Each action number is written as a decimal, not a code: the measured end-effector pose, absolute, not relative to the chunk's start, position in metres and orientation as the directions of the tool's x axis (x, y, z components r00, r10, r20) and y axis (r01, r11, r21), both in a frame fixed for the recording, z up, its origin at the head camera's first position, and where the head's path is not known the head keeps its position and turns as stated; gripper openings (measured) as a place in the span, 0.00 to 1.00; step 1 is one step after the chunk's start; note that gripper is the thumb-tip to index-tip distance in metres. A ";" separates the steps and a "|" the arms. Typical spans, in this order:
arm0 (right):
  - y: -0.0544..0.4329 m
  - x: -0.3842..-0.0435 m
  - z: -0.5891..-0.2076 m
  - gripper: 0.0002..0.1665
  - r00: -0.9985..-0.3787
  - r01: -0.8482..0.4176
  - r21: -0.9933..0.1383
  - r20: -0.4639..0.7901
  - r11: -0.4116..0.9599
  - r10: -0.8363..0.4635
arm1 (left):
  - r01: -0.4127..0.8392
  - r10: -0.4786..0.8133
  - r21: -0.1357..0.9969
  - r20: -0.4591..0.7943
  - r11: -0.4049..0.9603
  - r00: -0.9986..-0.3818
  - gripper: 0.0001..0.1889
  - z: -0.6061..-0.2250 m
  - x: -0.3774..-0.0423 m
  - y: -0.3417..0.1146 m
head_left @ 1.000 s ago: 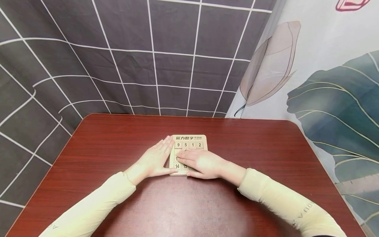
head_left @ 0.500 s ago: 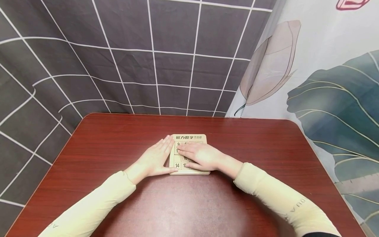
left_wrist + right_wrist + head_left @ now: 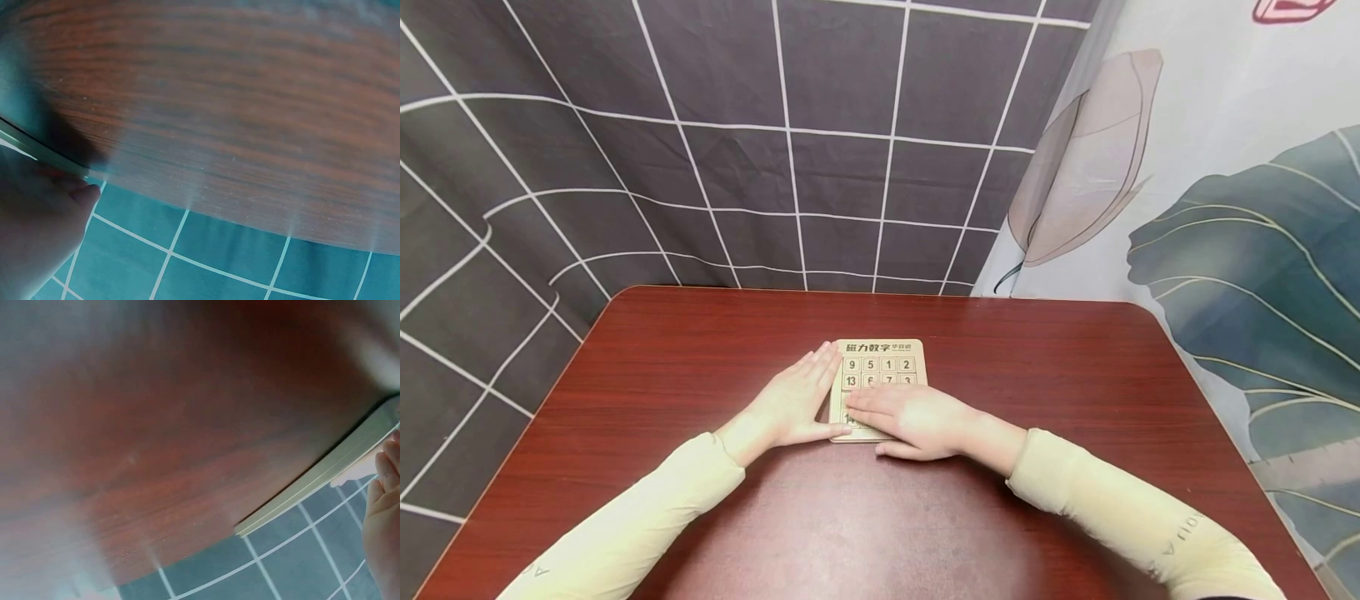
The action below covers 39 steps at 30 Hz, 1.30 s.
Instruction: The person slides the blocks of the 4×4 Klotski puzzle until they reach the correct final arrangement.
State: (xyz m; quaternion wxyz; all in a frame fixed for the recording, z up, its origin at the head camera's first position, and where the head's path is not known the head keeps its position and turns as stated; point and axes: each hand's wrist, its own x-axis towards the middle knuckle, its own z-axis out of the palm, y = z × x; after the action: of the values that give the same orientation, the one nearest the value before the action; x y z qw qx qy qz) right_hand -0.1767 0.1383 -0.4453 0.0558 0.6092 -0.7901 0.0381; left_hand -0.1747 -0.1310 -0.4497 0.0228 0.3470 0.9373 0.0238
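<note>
A pale wooden sliding number puzzle (image 3: 880, 347) lies flat on the red-brown table, dark lettering along its top. Its upper row reads 9, 5, 1, 2; the row below begins with 13 (image 3: 851, 382). My left hand (image 3: 793, 400) lies along the puzzle's left side, fingers straight, with the thumb at the lower left corner. Over the lower rows stretches my right hand (image 3: 917, 419), fingertips at the left column and thumb beyond the bottom edge. It hides most of the lower tiles. Each wrist view shows the board's side edge (image 3: 312, 478) beside a hand.
The wood-grain table (image 3: 700, 358) has rounded far corners. Behind it hangs a dark curtain with a white grid (image 3: 835, 175), and a white leaf-patterned curtain (image 3: 1195, 100) hangs at the right.
Tile 13 has slid up from the left of the third row to the second. My right hand rose over the upper rows, then came back down. The left hand has stayed put.
</note>
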 end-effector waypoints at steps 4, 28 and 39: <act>0.141 -0.169 -0.446 0.37 -0.242 -0.969 0.014 0.116 0.245 -0.963 | 0.651 0.653 0.060 -0.025 0.757 -0.757 0.60 -0.450 -0.175 -0.131; 0.146 -0.181 -0.444 0.36 -0.265 -0.963 0.010 0.142 0.269 -0.954 | 0.649 0.651 0.046 -0.038 0.759 -0.758 0.61 -0.451 -0.176 -0.131; 0.169 -0.162 -0.447 0.38 -0.246 -0.965 0.052 0.151 0.256 -0.957 | 0.647 0.651 0.075 -0.035 0.758 -0.758 0.60 -0.450 -0.175 -0.131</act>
State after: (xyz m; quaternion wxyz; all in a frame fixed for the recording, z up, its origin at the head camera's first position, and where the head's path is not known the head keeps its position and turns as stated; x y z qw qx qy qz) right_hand -0.1615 0.1685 -0.4465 0.0760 0.6092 -0.7889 0.0256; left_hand -0.1751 -0.1310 -0.4499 0.0296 0.3464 0.9372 0.0290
